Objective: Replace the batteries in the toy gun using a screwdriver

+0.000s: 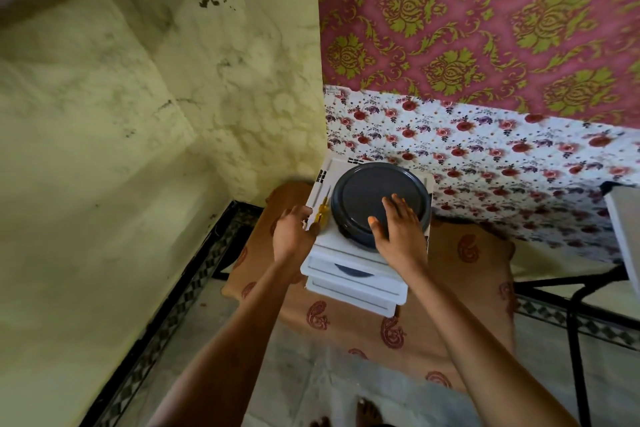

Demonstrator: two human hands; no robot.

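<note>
Right now I see the right hand (398,229) lying flat, fingers straight, on the dark round lid (367,191) atop the white drawer unit (356,288). The yellow screwdriver (323,210) lies just left of the lid. The left hand (294,232) meets its handle, its fingers hidden, so I cannot tell whether it grips.

Home — damask wallpaper (485,28); floral cloth (485,156); paisley mat (467,270).
</note>
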